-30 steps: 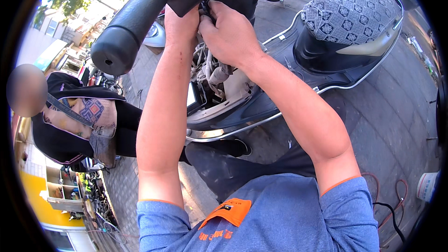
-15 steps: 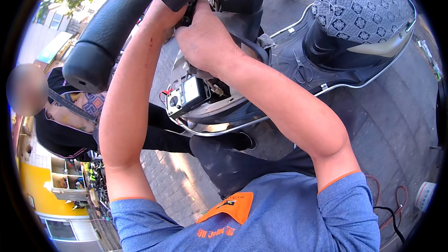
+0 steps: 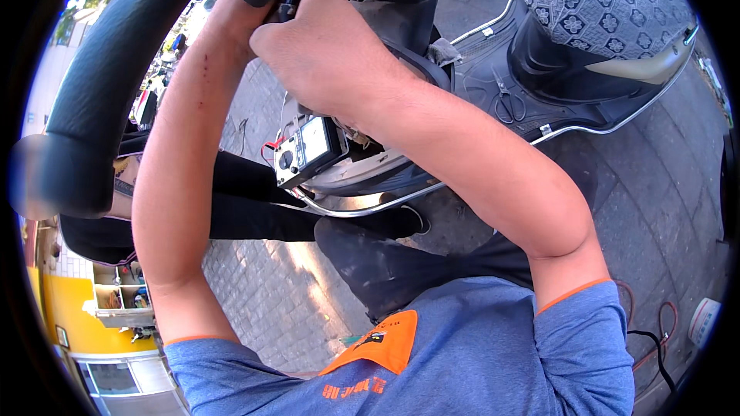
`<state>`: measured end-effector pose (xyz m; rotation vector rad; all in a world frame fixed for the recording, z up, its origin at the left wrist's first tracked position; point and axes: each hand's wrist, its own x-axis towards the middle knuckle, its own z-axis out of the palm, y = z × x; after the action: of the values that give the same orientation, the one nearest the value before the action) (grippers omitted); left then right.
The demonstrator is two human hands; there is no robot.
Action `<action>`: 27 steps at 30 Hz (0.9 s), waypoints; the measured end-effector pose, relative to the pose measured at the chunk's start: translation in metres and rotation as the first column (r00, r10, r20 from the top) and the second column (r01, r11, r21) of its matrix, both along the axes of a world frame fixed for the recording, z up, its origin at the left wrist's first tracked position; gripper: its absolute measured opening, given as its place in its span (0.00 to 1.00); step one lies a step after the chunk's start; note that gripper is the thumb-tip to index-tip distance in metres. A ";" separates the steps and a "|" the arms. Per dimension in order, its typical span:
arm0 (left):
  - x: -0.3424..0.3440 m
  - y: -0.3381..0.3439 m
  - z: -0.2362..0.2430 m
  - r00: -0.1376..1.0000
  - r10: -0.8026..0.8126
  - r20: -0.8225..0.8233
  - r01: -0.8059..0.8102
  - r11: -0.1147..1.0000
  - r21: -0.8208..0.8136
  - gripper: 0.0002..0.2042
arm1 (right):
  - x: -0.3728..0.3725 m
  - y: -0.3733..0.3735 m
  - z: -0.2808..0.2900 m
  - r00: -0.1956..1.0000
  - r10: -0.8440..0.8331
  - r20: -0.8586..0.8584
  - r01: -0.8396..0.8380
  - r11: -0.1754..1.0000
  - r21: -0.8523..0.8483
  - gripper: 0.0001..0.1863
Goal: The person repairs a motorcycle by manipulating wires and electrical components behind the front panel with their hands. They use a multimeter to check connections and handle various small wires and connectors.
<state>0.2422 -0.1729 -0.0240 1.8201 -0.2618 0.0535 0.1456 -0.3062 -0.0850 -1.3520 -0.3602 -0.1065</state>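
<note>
Both my hands are up at the front of a scooter, below its black handlebar grip [image 3: 116, 77]. My right hand [image 3: 320, 58] is curled, one finger pointing upward beside a small black part [image 3: 290, 1]; what its fingers hold is hidden. The handlebar covers the fingers of my left hand [image 3: 250, 9], leaving only the wrist and the hand's lower part in sight. Under my right wrist, an analog multimeter [image 3: 308, 151] with a white dial rests on the opened front body of the scooter [image 3: 378, 169]. A red clip lead [image 3: 271, 145] sits at its left side.
Scissors [image 3: 509, 100] lie on the scooter's footboard [image 3: 482, 81]. A patterned cloth covers the seat [image 3: 609, 8]. Another person's dark-trousered legs [image 3: 254, 200] stand at the left, close to the scooter. A red hose [image 3: 669, 323] and a white bucket [image 3: 703, 322] are at the lower right.
The handlebar grip now looks larger and reaches lower at the left, covering more of the other person. My hands appear slightly further up and left, still together under the handlebar.
</note>
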 end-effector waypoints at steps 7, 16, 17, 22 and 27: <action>-0.036 0.024 0.023 0.999 0.036 -0.026 -0.034 0.997 0.069 0.15 | -0.001 0.009 0.009 0.999 -0.017 0.044 0.020 0.997 -0.075 0.60; -0.053 0.045 0.012 0.997 0.053 -0.059 -0.051 0.998 0.036 0.17 | 0.006 0.007 -0.010 0.988 -0.118 0.098 0.123 0.991 -0.047 0.44; -0.054 0.039 0.009 0.997 0.034 -0.066 -0.032 0.999 0.034 0.17 | -0.001 0.001 -0.005 0.985 -0.114 0.131 0.114 0.993 0.008 0.38; -0.035 -0.011 0.008 0.992 -0.081 -0.094 0.087 0.994 0.060 0.18 | 0.014 -0.024 -0.026 0.993 0.119 0.013 -0.117 0.945 0.305 0.30; -0.014 0.002 -0.014 0.985 -0.106 -0.133 0.091 0.990 -0.111 0.30 | 0.001 -0.017 -0.022 0.990 0.124 -0.067 -0.099 0.949 0.300 0.39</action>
<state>0.2279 -0.1708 -0.0378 1.6960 -0.2459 -0.1266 0.1464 -0.3229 -0.1070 -1.0338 -0.3337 -0.0074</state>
